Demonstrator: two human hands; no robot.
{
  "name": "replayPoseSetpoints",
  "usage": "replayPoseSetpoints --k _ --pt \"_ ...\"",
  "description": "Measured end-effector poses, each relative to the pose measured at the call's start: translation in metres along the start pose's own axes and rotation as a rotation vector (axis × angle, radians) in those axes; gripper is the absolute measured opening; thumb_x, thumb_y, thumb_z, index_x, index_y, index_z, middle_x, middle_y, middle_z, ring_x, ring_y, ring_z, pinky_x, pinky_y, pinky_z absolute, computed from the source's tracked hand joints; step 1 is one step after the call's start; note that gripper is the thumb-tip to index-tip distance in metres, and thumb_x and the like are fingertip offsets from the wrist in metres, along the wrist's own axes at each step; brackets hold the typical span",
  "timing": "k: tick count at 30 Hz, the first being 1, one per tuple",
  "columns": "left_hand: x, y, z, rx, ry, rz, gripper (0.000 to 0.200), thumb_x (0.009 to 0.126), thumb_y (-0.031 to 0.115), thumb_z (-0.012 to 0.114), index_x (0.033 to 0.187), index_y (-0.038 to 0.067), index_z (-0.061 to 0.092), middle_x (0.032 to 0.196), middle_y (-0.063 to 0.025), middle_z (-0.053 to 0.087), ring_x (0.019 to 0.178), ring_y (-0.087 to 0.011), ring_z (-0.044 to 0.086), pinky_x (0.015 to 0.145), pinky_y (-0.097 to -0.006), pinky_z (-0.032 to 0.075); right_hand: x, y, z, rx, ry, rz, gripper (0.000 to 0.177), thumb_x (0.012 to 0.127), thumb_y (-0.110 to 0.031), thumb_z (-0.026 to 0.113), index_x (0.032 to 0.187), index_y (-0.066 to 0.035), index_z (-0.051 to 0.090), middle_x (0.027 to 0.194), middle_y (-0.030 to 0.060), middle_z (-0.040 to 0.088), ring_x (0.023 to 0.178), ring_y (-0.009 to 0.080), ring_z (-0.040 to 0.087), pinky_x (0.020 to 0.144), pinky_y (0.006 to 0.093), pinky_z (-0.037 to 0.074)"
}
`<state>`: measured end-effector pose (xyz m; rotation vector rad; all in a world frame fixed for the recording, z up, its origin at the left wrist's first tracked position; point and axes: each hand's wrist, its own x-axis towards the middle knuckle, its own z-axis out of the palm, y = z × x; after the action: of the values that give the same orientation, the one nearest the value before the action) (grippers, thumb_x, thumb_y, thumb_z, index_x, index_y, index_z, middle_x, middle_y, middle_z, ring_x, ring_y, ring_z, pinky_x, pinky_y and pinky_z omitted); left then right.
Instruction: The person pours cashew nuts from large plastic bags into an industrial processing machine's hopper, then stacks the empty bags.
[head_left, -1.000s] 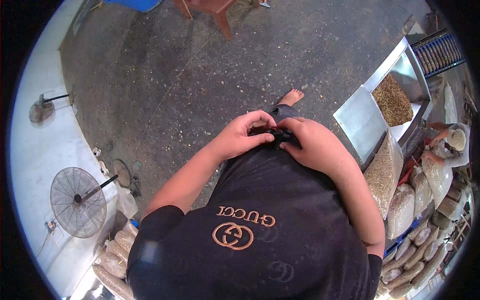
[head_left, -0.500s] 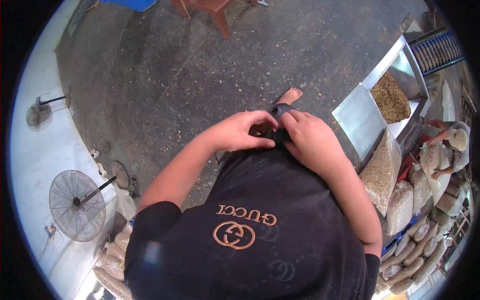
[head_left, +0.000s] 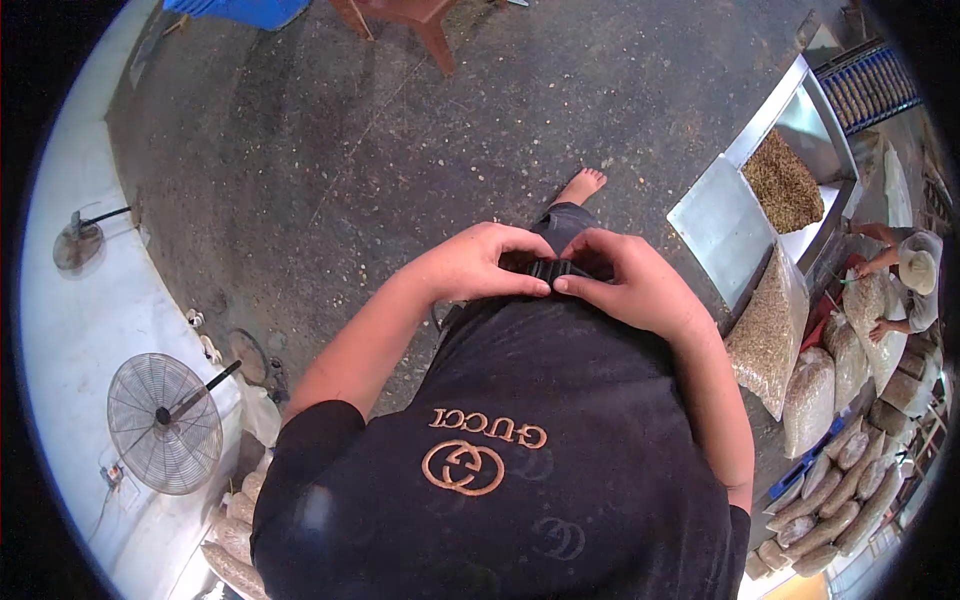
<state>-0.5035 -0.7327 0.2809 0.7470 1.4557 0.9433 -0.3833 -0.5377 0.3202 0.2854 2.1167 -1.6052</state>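
At waist height, just beyond the hem of a black T-shirt (head_left: 480,400), a small black buckle-like piece (head_left: 550,270) sits between my two hands. My left hand (head_left: 470,262) grips its left side, thumb toward me and fingers curled over the far side. On the right end, my right hand (head_left: 640,280) pinches it in the same way. The thumb tips lie close together. Dark trousers (head_left: 562,226) show past the hands, and the fingers partly cover the black piece.
A bare foot (head_left: 581,186) stands on the speckled floor (head_left: 400,170). At right are a metal bin (head_left: 722,225) of brown grain-like material, filled bags (head_left: 768,330) and a person in a hat (head_left: 915,270). Fans (head_left: 165,424) line the left wall; a brown stool (head_left: 425,20) is ahead.
My right hand has turned from lying over the black piece to pinching it, its thumb now showing beside the left thumb. My left hand stays nearly in place.
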Motion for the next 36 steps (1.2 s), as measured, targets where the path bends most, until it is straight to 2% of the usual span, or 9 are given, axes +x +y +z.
replayPoseSetpoints --k 15,16,21,24,27,30,31,35,36 --pt "0.003 -0.015 -0.002 -0.219 -0.088 -0.068 0.042 0.077 0.020 0.073 0.112 0.001 0.061 0.105 -0.0053 0.061 0.100 -0.0137 0.054 0.088 -0.0308 0.042 0.011 0.016 0.014 0.477 0.010 0.209 0.025 0.086 -0.015 0.066 0.105 -0.002 0.056 0.084 0.0032 0.062 0.077 0.0078 0.059 0.065 0.0249 0.048" --pt "0.003 -0.014 -0.004 -0.290 -0.089 -0.077 0.044 0.076 0.020 0.074 0.113 0.000 0.060 0.106 -0.0050 0.061 0.100 -0.0135 0.053 0.088 -0.0305 0.042 0.011 0.022 0.014 0.482 -0.025 0.166 0.026 0.088 -0.016 0.065 0.110 -0.006 0.056 0.085 0.0003 0.061 0.076 0.0045 0.055 0.064 0.0198 0.044" --pt "0.000 -0.010 0.000 -0.550 -0.089 -0.150 0.053 0.073 0.016 0.077 0.117 0.002 0.052 0.105 -0.0016 0.057 0.098 -0.0121 0.053 0.085 -0.0281 0.042 0.016 0.030 0.012 0.292 -0.136 -0.046 0.029 0.086 -0.025 0.067 0.102 -0.001 0.061 0.086 0.0085 0.066 0.082 0.0139 0.063 0.071 0.0285 0.049" --pt "0.002 -0.016 -0.002 -0.430 -0.144 -0.106 0.032 0.076 0.007 0.072 0.103 0.006 0.054 0.100 0.0007 0.054 0.099 -0.0111 0.050 0.085 -0.0281 0.042 0.000 0.015 0.003 -0.019 -0.097 -0.132 0.035 0.084 -0.032 0.068 0.101 -0.002 0.063 0.085 0.0108 0.067 0.080 0.0204 0.064 0.073 0.0323 0.050" --pt "0.006 -0.007 -0.005 -0.251 -0.149 -0.035 0.027 0.077 0.007 0.072 0.099 0.006 0.056 0.100 0.0011 0.055 0.098 -0.0110 0.050 0.084 -0.0277 0.042 -0.007 0.020 0.000 -0.121 -0.114 -0.138 0.040 0.081 -0.038 0.070 0.103 -0.005 0.065 0.090 0.0138 0.066 0.085 0.0256 0.064 0.076 0.0348 0.050" --pt "0.008 0.002 -0.011 -0.204 -0.187 -0.111 0.031 0.076 0.008 0.074 0.102 0.005 0.056 0.101 -0.0019 0.056 0.100 -0.0123 0.051 0.087 -0.0283 0.041 -0.018 0.033 -0.007 -0.332 0.108 -0.270 0.040 0.082 -0.039 0.068 0.106 -0.007 0.066 0.096 0.0160 0.065 0.092 0.0258 0.062 0.080 0.0356 0.049" --pt "0.008 0.004 -0.014 -0.204 -0.208 -0.215 0.036 0.075 0.008 0.075 0.105 0.005 0.056 0.102 -0.0034 0.057 0.102 -0.0141 0.051 0.090 -0.0298 0.040 -0.024 0.036 -0.011 -0.244 0.142 -0.237 0.042 0.083 -0.043 0.065 0.105 -0.007 0.067 0.095 0.0150 0.066 0.092 0.0273 0.063 0.082 0.0352 0.048" --pt "0.021 -0.018 -0.023 -0.444 -0.283 -0.061 0.042 0.074 0.014 0.076 0.110 0.004 0.055 0.107 -0.0056 0.059 0.103 -0.0182 0.055 0.093 -0.0344 0.041 -0.049 0.075 -0.016 0.113 0.339 -0.088 0.041 0.085 -0.043 0.062 0.103 -0.006 0.068 0.095 0.0140 0.068 0.092 0.0278 0.065 0.083 0.0347 0.049" --pt "0.025 -0.035 -0.025 -0.449 -0.237 -0.061 0.033 0.082 0.020 0.068 0.110 0.007 0.056 0.108 -0.0047 0.059 0.103 -0.0181 0.055 0.091 -0.0338 0.043 -0.052 0.097 -0.013 0.177 0.378 0.001 0.041 0.086 -0.042 0.061 0.105 -0.006 0.067 0.097 0.0142 0.067 0.093 0.0278 0.064 0.083 0.0349 0.048"
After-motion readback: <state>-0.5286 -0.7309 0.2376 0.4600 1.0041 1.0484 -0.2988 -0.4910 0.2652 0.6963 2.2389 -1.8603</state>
